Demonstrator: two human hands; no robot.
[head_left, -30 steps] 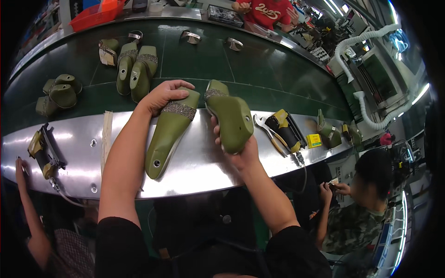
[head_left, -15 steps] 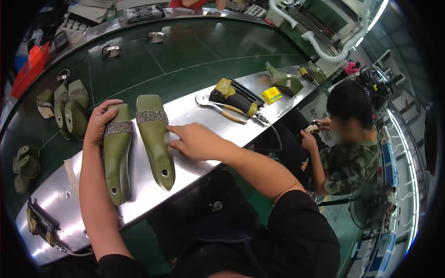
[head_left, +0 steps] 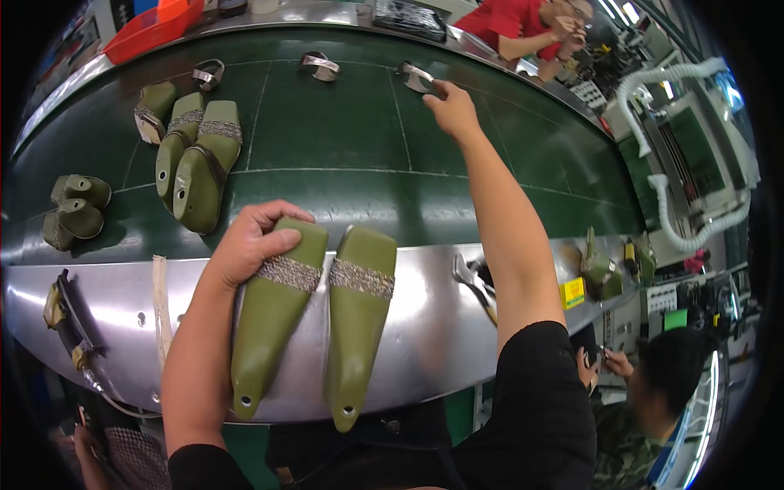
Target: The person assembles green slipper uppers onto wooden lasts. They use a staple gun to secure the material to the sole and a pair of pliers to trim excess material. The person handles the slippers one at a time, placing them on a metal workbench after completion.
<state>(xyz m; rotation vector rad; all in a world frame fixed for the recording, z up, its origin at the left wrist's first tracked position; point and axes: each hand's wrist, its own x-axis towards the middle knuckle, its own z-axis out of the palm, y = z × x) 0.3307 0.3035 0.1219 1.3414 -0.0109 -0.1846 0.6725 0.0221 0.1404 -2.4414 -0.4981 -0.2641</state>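
Clasping the left last (head_left: 273,331) by its toe in curled left fingers (head_left: 276,210); reaching with the right fingers (head_left: 447,90) to the right end of a silver strap (head_left: 418,79) on the belt (head_left: 327,126), though cannot tell whether pinching it. Can see the right last (head_left: 357,335) unheld on the table (head_left: 437,343), close beside the left one.

Looks down and forward from head height, fisheye-wide, close over the ledge (head_left: 441,343) and out across the table (head_left: 343,131) beyond.
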